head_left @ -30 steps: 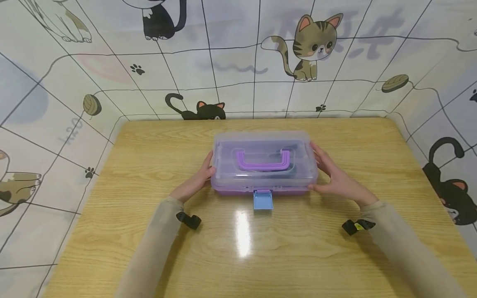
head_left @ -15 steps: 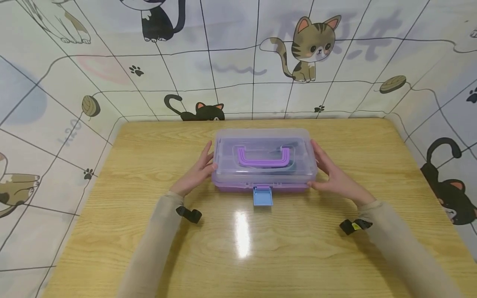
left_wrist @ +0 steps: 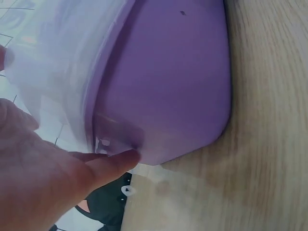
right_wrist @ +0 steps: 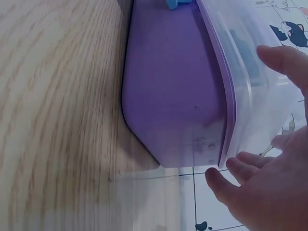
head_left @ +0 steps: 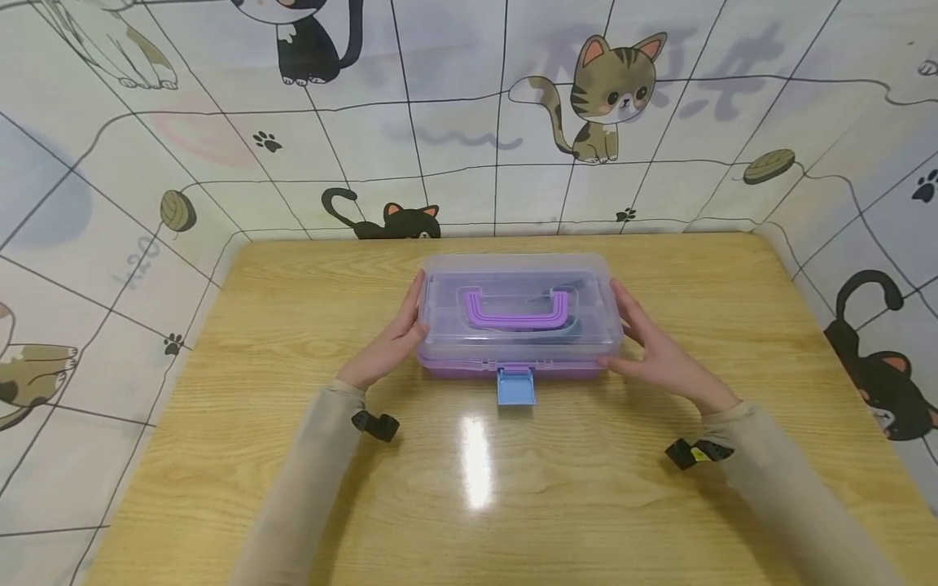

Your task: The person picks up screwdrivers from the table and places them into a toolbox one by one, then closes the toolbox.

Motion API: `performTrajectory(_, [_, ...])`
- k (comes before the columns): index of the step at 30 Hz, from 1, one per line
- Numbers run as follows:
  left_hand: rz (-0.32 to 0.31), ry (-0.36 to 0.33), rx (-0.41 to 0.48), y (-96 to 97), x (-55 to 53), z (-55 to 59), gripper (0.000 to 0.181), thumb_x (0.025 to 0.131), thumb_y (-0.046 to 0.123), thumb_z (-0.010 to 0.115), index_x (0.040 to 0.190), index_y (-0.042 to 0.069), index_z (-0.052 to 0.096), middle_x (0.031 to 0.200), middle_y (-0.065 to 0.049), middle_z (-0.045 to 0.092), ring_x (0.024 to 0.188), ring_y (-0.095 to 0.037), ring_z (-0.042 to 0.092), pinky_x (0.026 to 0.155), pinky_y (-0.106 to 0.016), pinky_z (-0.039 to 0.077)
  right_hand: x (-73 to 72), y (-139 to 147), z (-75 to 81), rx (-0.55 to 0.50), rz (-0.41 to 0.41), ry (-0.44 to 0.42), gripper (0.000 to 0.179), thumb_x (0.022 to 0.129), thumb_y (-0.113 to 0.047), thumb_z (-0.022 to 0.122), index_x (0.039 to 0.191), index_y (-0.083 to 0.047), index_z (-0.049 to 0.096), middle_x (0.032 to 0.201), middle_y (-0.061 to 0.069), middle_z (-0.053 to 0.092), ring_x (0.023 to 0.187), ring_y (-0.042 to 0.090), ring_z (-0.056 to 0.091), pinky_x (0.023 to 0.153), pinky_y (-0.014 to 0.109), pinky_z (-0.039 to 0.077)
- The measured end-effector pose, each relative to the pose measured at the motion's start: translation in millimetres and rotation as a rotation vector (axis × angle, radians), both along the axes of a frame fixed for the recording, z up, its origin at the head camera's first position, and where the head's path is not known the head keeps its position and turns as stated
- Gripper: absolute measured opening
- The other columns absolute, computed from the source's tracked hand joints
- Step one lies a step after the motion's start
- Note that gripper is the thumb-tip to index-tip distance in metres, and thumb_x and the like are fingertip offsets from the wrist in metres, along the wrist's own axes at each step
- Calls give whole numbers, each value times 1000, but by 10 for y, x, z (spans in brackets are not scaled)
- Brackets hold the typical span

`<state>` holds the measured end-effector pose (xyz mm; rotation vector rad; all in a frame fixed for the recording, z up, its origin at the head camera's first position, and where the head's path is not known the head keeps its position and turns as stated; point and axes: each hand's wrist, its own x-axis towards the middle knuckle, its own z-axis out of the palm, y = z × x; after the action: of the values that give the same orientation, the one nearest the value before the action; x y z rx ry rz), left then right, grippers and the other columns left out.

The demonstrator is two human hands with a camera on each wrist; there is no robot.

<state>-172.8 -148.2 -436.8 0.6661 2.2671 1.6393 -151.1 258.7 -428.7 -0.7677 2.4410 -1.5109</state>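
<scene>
A purple plastic storage box (head_left: 449,313) with a translucent lid stands between my two hands. Folded flat on the lid is its purple handle (head_left: 516,322), and the blue latch (head_left: 516,387) sticks out from the front, unfastened. My left hand (head_left: 384,346) lies along the box's left end, fingers extended; in the left wrist view its fingertips reach the end wall of the purple base (left_wrist: 168,82). At the right end, my right hand (head_left: 663,358) has thumb and fingers spread around the corners. The right wrist view shows those fingers (right_wrist: 221,185) beside the lid's edge. Dark shapes show faintly inside.
The box stands toward the back of a wood-grain table (head_left: 476,521). Behind it and along both sides rise cloth walls (head_left: 469,122) printed with cats. Each sleeve cuff carries a small black camera (head_left: 376,426).
The box has shifted slightly away from me. My left fingers lifted off its left end, then came back along it. The right hand stays at the right end.
</scene>
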Motion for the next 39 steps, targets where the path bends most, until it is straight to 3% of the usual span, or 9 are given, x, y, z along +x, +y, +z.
performTrajectory(2, [11, 33, -37, 13, 5, 18, 75, 101, 10, 40, 154, 18, -12, 159, -2, -17, 144, -19, -13, 115, -46, -1, 10, -12, 5, 8, -10, 0, 107, 84, 2, 72, 156, -26, -2, 160, 12, 0, 139, 46, 16, 106, 62, 22])
performTrajectory(9, [34, -1, -20, 50, 18, 64, 89, 97, 16, 57, 155, 25, -11, 160, 1, -14, 144, -34, 5, 109, -54, 24, 20, -18, 17, 32, -45, -11, 95, 91, -4, 65, 156, -25, -2, 160, 11, 2, 141, 42, 15, 106, 64, 22])
performTrajectory(12, [32, -3, -21, 42, 12, 67, 90, 97, 17, 57, 155, 25, -12, 160, 2, -12, 143, -36, 7, 109, -53, 24, 22, -33, 24, 31, -55, -4, 91, 93, -5, 63, 157, -20, 0, 160, 13, 6, 141, 41, 17, 105, 64, 23])
performTrajectory(20, [12, -13, -58, 132, 142, 448, 93, 94, 11, 59, 154, 10, -12, 159, -9, -14, 144, -30, -3, 111, -52, 20, 76, -70, 68, 54, -133, 75, 89, 88, -3, 69, 157, -18, 14, 153, 21, 25, 135, 43, 30, 99, 65, 32])
performTrajectory(23, [12, -23, -65, 125, 135, 460, 94, 94, 11, 61, 154, 11, -11, 160, -7, -13, 144, -35, 3, 110, -52, 24, 139, -90, 96, 88, -193, 129, 83, 87, -4, 71, 154, -13, 24, 149, 19, 32, 133, 37, 34, 97, 58, 38])
performTrajectory(26, [6, -49, -57, 120, 125, 464, 94, 94, 11, 62, 154, 13, -11, 160, -6, -14, 143, -38, 5, 110, -51, 24, 215, -110, 131, 111, -259, 189, 76, 85, -4, 73, 150, -8, 34, 144, 17, 36, 129, 33, 37, 99, 38, 42])
performTrajectory(30, [-1, -73, -47, 113, 112, 446, 95, 95, 11, 61, 154, 15, -13, 159, -5, -16, 143, -36, 7, 109, -50, 26, 299, -142, 178, 104, -310, 289, 71, 81, 2, 75, 144, -4, 43, 138, 18, 40, 122, 29, 40, 94, 15, 37])
performTrajectory(34, [-4, -82, -37, 99, 107, 419, 94, 95, 10, 60, 154, 16, -13, 159, -3, -16, 144, -33, 8, 109, -49, 28, 355, -177, 221, 107, -307, 417, 66, 76, 9, 75, 136, 0, 51, 131, 17, 47, 118, 22, 44, 93, 14, 37])
performTrajectory(39, [-2, -88, -21, 82, 112, 399, 94, 95, 10, 60, 154, 17, -13, 159, -2, -16, 144, -31, 8, 109, -48, 28, 401, -244, 285, 113, -210, 536, 62, 70, 11, 75, 129, 1, 56, 124, 14, 56, 111, 21, 51, 90, 18, 42])
